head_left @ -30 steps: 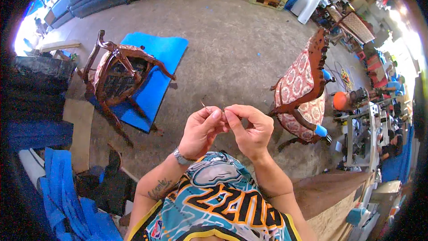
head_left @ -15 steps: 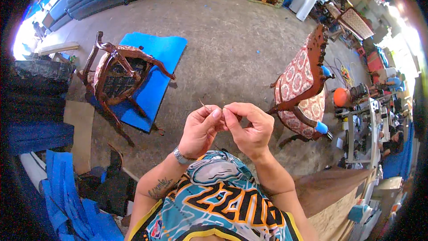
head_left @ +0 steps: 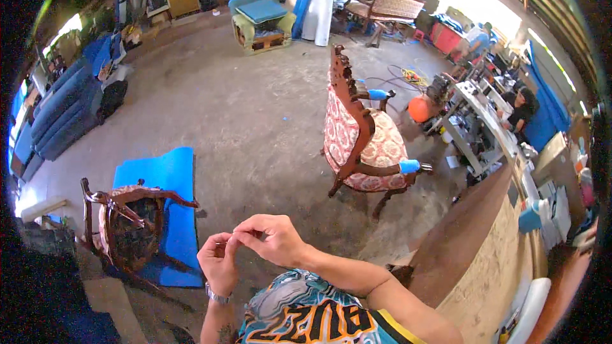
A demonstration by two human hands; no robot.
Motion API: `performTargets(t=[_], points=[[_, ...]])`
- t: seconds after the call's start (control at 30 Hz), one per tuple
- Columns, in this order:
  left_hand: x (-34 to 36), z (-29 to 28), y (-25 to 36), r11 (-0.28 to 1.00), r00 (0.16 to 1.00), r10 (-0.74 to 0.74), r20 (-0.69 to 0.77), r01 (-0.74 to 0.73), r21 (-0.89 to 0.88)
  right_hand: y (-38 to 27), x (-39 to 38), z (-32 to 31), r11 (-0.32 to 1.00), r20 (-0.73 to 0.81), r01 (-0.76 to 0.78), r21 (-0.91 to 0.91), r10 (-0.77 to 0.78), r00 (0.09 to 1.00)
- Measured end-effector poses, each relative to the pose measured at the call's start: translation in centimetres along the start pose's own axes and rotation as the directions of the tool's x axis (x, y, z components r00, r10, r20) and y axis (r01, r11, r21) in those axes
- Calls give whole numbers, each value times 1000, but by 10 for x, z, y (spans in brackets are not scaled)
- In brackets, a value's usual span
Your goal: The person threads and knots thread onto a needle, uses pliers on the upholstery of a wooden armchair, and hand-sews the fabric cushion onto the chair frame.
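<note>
My left hand [head_left: 220, 264], with a metal-banded watch [head_left: 217, 295] on its wrist, is closed in a pinch at the lower middle. My right hand [head_left: 273, 239] reaches across from the right, its thumb and fingertips pinched against the left fingertips. What lies between them is too small to make out now; a thin brown strand showed at the left fingers a moment ago. Beyond the left hand, a wooden chair [head_left: 105, 207] with patterned upholstery lies tipped over on a blue sheet [head_left: 176, 181]. An upright carved armchair [head_left: 386, 137] in red-and-cream floral fabric stands ahead to the right.
Blue wrapping [head_left: 409, 166] covers the armchair's arm ends. A dark blue sofa [head_left: 67, 111] stands far left, a yellow-green armchair frame [head_left: 261, 33] at the back. Near an orange ball-like object [head_left: 419, 109] run cables. Two people are by the cluttered right-hand workbench [head_left: 488, 118]. A wooden panel [head_left: 491, 242] slants close on my right.
My view has swung right and up, so the chairs sit further left and lower in it. Both hands, still pinched together, now appear lower left, the right forearm stretched across.
</note>
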State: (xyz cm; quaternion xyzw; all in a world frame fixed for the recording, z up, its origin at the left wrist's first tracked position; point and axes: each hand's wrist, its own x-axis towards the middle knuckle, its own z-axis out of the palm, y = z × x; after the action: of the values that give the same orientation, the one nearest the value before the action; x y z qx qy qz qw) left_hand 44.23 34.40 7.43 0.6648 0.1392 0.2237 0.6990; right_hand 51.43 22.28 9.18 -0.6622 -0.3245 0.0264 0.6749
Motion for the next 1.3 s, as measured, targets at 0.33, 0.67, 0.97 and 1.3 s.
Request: performTargets(t=[0.33, 0.67, 0.97, 1.3], points=[[15, 26, -14, 863, 882, 458, 109, -471, 181, 42, -12, -8, 793, 65, -411, 450, 430, 900], [28, 54, -19, 839, 855, 384, 350, -481, 255, 51, -25, -40, 725, 55, -384, 571, 433, 900], [0, 86, -24, 924, 876, 298, 378, -364, 115, 64, -22, -71, 754, -77, -344, 560, 461, 884], [-44, 84, 11, 977, 983, 167, -78, -176, -119, 100, -34, -25, 422, 580, -787, 450, 531, 618]])
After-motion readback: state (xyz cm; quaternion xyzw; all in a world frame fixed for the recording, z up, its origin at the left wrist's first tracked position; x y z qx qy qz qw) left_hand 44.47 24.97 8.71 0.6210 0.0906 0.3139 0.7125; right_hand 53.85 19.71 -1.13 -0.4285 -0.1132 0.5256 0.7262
